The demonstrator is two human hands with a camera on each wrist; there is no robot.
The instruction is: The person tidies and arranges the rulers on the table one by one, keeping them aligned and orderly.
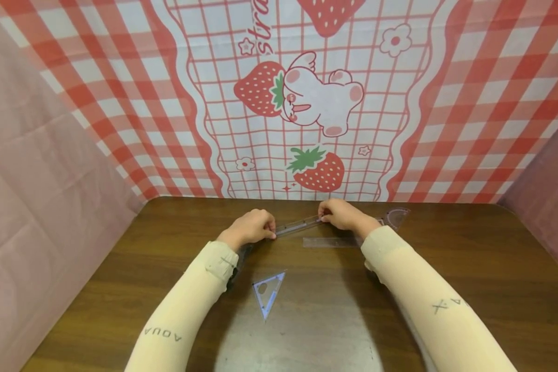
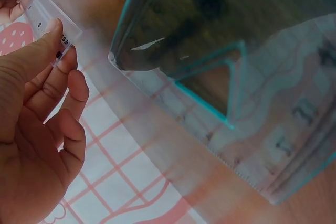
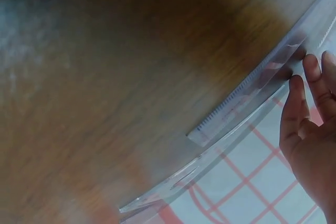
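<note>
One clear ruler [image 1: 297, 226], pinched at both ends

The left wrist view shows black marks on it up close, and a big see-through sheet [image 2: 299, 114] with a triangle shape in it; the right wrist view shows a clear strip [image 3: 226, 111] with little blue lines, but I cannot tell which ruler it is; the head view shows the left hand [image 1: 252, 226] pinching the left end and the right hand [image 1: 343, 214] pinching the other, so the ruler sits between them; a second ruler [image 1: 325, 242] lies near; a protractor [image 1: 397, 217] lies right, a blue triangle [image 1: 274, 298] closer in.
</note>
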